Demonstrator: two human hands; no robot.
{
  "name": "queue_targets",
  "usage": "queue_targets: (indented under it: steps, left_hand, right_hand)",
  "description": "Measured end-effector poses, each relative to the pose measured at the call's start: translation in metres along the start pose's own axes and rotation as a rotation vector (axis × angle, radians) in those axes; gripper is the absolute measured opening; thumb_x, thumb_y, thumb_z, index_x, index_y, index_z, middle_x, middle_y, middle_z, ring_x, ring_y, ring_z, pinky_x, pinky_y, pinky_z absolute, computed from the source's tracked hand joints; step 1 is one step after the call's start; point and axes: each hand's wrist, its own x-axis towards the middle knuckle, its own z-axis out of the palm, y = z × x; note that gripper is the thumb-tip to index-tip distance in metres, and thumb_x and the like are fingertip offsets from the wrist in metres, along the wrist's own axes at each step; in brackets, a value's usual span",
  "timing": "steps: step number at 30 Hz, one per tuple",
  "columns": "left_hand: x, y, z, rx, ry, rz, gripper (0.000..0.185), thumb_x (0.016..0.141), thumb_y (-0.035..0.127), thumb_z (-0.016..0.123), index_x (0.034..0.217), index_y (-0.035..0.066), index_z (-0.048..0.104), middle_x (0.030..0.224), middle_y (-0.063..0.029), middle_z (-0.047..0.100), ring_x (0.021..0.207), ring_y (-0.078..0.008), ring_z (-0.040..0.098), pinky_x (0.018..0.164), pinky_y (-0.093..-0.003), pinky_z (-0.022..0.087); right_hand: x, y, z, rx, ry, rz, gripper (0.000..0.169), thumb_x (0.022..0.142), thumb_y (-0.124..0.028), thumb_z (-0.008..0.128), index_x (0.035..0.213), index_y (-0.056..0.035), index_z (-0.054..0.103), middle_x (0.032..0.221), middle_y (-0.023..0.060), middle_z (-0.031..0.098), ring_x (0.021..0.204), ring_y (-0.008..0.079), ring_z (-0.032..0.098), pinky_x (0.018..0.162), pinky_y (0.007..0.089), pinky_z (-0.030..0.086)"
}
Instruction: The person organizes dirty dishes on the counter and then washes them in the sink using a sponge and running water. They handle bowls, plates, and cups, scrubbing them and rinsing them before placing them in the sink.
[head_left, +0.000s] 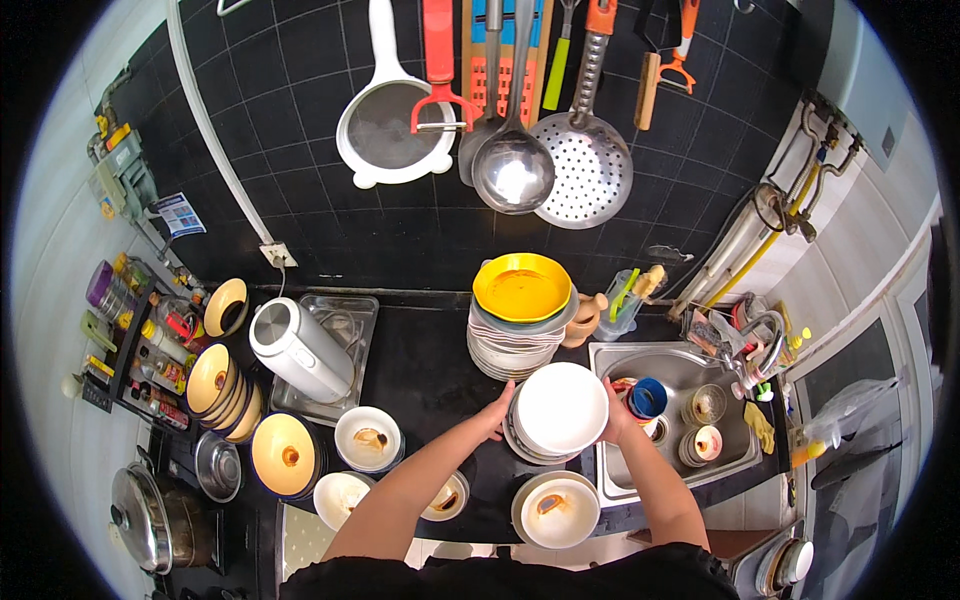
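Observation:
Between my hands stands a stack of white dishes with a white bowl (564, 407) on top, over wider plates (536, 450). My left hand (496, 412) touches its left side, fingers spread along the rim. On the opposite side my right hand (616, 415) has its fingers against the bowl's edge, partly hidden behind it. Just behind rises a tall pile of white plates (510, 346), topped by a yellow plate (523, 287). Nearer to me, a cream bowl (559, 510) with a brown stain inside sits at the counter's front edge.
A steel sink (701, 480) on the right holds a blue cup (648, 397) and small bowls. To the left are an electric kettle (300, 352) on a metal tray (367, 322), stacked yellow bowls (283, 454) and a pot (142, 517). A skimmer (585, 169) and ladle (514, 169) hang above.

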Motion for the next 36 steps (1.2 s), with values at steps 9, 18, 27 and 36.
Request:
queue_targets:
  steps: [9, 18, 27, 36]
  left_hand:
    - [-0.025, 0.030, 0.007, 0.080, -0.009, -0.065, 0.109, 0.054, 0.090, 0.007, 0.135, 0.019, 0.027, 0.130, -0.0173, 0.038, 0.116, -0.0371, 0.038, 0.091, -0.0505, 0.030]
    - [-0.051, 0.041, 0.010, 0.050, 0.023, -0.040, 0.108, 0.054, 0.090, 0.009, 0.135, 0.020, 0.028, 0.136, -0.0131, 0.031, 0.122, -0.0321, 0.032, 0.093, -0.0502, 0.027]
    - [-0.050, 0.036, 0.016, -0.135, 0.011, 0.033, 0.115, 0.052, 0.091, 0.017, 0.134, 0.012, 0.030, 0.132, -0.0181, 0.035, 0.122, -0.0333, 0.031, 0.094, -0.0496, 0.028]
    - [-0.028, 0.010, -0.006, -0.210, 0.009, -0.093, 0.115, 0.051, 0.091, 0.017, 0.133, 0.012, 0.032, 0.137, -0.0155, 0.028, 0.127, -0.0321, 0.023, 0.098, -0.0528, 0.019]
  right_hand:
    - [-0.004, 0.006, 0.005, 0.001, -0.064, -0.056, 0.074, 0.080, -0.069, 0.012, 0.132, -0.0196, 0.032, 0.133, 0.0055, 0.038, 0.122, 0.0300, 0.034, 0.096, 0.0552, 0.024]
    - [0.000, 0.016, 0.006, 0.025, -0.100, -0.131, 0.070, 0.083, -0.065, 0.018, 0.131, -0.0164, 0.033, 0.131, 0.0059, 0.040, 0.119, 0.0250, 0.039, 0.097, 0.0441, 0.032]
    - [0.004, 0.010, 0.014, 0.132, -0.178, -0.116, 0.065, 0.085, -0.060, 0.022, 0.130, -0.0138, 0.035, 0.130, 0.0078, 0.041, 0.117, 0.0260, 0.041, 0.097, 0.0426, 0.032]
    - [-0.001, 0.005, 0.044, -0.082, -0.176, -0.084, 0.069, 0.082, -0.064, 0.027, 0.129, -0.0154, 0.037, 0.129, 0.0064, 0.042, 0.117, 0.0255, 0.042, 0.096, 0.0435, 0.033]
